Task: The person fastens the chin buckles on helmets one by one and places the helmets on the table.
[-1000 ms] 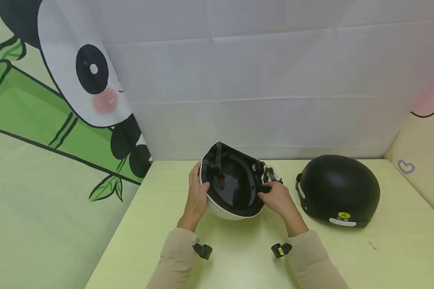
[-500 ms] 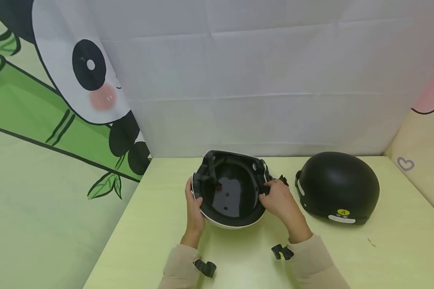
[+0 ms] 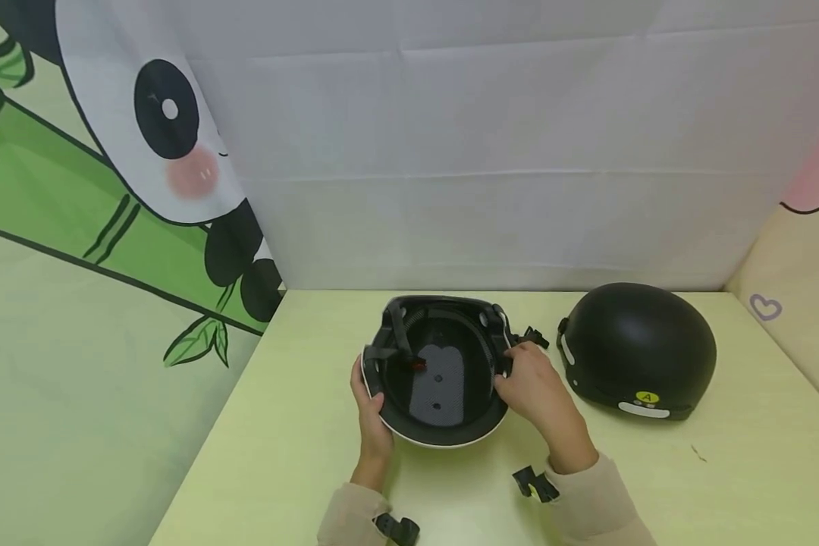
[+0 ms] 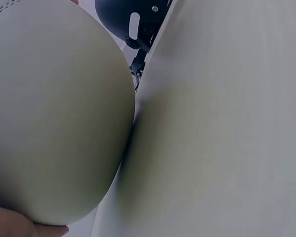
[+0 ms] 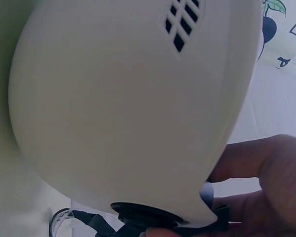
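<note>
A white helmet [image 3: 444, 436] lies upside down, its black padded inside turned up towards me. My left hand [image 3: 371, 425] grips its left rim, thumb on the edge and fingers underneath. At the right rim, my right hand [image 3: 535, 383] pinches the edge beside a black side piece [image 5: 145, 215]. A black chin strap [image 3: 399, 330] crosses the left part of the inside, while a strap end with a buckle [image 3: 532, 336] sticks out past the right hand. The left wrist view shows the smooth white shell [image 4: 63, 113] close over the table; diamond-shaped vents [image 5: 182, 22] appear in the right wrist view.
A matte black helmet [image 3: 638, 349] with a yellow "A" sticker stands dome up to the right on the pale table [image 3: 478, 500]. Behind the table hangs a white cloth [image 3: 491, 152], with a panda print on the left. A thin scrap [image 3: 698, 453] lies at the right.
The white helmet has turned from a sideways tilt to nearly level and come slightly nearer to me. Both hands have moved along with it, keeping hold. The black helmet stays in place.
</note>
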Motion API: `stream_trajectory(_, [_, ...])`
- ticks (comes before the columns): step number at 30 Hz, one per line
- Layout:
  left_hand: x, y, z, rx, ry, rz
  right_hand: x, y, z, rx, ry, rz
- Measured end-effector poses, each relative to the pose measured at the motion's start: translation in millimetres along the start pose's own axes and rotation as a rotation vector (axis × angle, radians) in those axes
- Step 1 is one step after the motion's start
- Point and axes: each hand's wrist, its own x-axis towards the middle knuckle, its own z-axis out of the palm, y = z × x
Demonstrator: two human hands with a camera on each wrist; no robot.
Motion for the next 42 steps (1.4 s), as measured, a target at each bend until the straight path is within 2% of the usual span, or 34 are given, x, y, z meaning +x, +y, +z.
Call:
stream_trajectory(11, [-16.3, 5.1, 11.9, -0.083, 0.036, 0.015, -13, -1, -7, -0.04, -0.015, -0.009])
stream_trajectory(18, [-26.5, 8.9, 17.8, -0.103, 0.035, -0.005, -21, -1, -11, -0.061, -0.007, -0.023])
stream_trajectory(26, [-29.3, 12.3, 21.2, -0.131, 0.042, -0.015, -21, 7, -11, -0.037, -0.009, -0.026])
stream_trajectory(33, [-28.9, 4.5, 15.6, -0.024, 0.067, -0.023, -20, 13, -14, -0.017, -0.005, -0.056])
stream_trajectory(39, [-29.6, 4.4, 13.5, 0.066, 0.05, -0.024, -18, 19, -14, -0.01, 0.007, -0.077])
stream_trajectory(42, [-29.8, 8.7, 11.4, 0.113, 0.046, -0.07, -18, 20, -15, -0.015, -0.001, -0.08])
